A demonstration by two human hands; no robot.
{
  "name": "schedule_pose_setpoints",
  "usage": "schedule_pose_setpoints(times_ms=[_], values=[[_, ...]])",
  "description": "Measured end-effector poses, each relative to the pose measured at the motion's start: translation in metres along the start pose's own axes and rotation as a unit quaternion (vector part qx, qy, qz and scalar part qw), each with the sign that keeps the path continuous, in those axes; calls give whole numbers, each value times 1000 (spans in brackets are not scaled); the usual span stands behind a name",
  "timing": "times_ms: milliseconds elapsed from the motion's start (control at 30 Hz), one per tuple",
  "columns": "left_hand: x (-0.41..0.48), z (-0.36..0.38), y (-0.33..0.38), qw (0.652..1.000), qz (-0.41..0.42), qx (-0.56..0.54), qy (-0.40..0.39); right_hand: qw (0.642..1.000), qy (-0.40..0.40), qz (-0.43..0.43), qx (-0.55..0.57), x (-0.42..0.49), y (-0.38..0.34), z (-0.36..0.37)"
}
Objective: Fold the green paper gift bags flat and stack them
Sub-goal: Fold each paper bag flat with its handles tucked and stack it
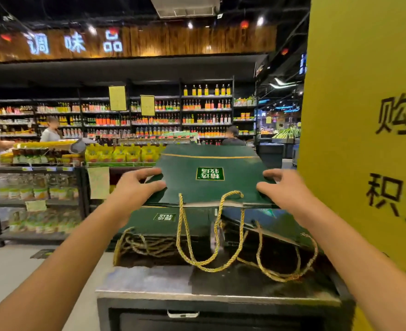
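Head view: a flattened green gift bag point(209, 177) is pinched at its side edges by the left hand point(135, 187) and right hand point(285, 187), long axis spanning between them, above the stack point(168, 225) on the desk point(149, 283).

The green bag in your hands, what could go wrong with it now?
The green bag is held only at its side edges by the left hand and right hand, so it might sag or slip. Its gold rope handles dangle onto the stack and could tangle with the handles there.
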State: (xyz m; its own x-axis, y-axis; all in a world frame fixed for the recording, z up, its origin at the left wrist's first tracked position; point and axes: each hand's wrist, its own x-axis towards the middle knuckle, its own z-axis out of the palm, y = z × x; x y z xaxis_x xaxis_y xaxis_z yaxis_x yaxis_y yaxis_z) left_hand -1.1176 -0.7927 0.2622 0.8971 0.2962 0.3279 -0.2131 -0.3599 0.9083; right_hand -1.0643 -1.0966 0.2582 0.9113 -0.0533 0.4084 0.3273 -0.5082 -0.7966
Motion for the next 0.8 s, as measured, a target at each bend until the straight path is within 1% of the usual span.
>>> schedule_pose_setpoints(times_ms=[100, 233, 367, 567, 733, 800], values=[[11, 38, 6, 999, 23, 10, -38, 998, 35, 47, -31, 9, 25, -26], [23, 80, 6, 996, 13, 13, -84, 991, 56, 87, -79, 18, 59, -45], [29, 108, -3, 995, -8, 21, -97, 983, 50, 88, -155, 18, 84, -42], [31, 130, -16, 995, -30, 25, -97, 971, 37, 72, -226, 15, 101, -26], [32, 142, -20, 989, -24, 65, -130, 965, 20, 85, -249, 20, 114, -21], [35, 144, -21, 984, -28, 92, -150, 965, 22, 73, -252, 24, 117, -20]])
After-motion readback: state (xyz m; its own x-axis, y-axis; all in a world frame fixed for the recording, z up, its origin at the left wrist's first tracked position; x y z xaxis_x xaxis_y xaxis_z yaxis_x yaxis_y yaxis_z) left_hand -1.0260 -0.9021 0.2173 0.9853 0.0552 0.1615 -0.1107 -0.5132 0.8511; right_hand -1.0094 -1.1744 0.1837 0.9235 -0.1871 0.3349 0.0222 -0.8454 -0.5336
